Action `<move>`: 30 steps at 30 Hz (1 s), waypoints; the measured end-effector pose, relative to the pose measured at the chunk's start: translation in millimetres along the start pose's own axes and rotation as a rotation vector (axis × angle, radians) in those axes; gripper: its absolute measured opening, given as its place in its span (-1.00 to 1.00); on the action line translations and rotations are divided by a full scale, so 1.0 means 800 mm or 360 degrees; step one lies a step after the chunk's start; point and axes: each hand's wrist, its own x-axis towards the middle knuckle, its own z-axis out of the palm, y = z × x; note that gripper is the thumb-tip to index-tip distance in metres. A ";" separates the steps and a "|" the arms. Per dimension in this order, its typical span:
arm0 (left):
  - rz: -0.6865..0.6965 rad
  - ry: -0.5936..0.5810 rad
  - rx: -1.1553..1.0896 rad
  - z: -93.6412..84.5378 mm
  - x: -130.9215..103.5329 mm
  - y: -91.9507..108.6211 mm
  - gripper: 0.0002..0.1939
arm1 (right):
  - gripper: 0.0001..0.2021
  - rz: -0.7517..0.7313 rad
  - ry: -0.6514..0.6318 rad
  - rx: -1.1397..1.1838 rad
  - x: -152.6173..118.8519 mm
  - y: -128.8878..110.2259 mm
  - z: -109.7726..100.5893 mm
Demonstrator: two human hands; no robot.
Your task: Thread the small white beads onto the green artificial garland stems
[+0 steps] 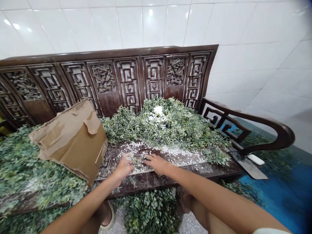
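Both hands are low over the seat of a dark carved wooden bench (146, 182). My left hand (123, 167) has its fingers bent beside a small green sprig (136, 160); whether it grips anything is too small to tell. My right hand (157, 163) has its fingers spread over the seat, right of the sprig. Many small white discs (170, 152) lie scattered around the hands. Behind them is a heap of green artificial foliage (187, 125) with a white pile (158, 110) on top.
A torn cardboard box (73, 139) leans on the left, beside more foliage (14, 159). At the right are the curved armrest (273, 125), a flat metallic object (252, 169) and a white case (255, 159). More foliage (151, 211) lies below the bench edge.
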 end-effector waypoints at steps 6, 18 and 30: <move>-0.0257 -0.0133 -0.0028 0.000 -0.006 -0.008 -0.54 | -0.66 -0.0041 -0.0016 -0.0095 0.009 -0.013 -0.002; 0.0120 -0.0301 0.0246 0.009 -0.010 0.001 -0.61 | -0.82 0.0108 0.0115 0.0111 0.007 0.009 -0.006; 0.0339 -0.0189 0.0274 0.012 -0.008 0.009 -0.71 | -0.83 0.0077 0.0607 0.0939 0.004 0.014 -0.020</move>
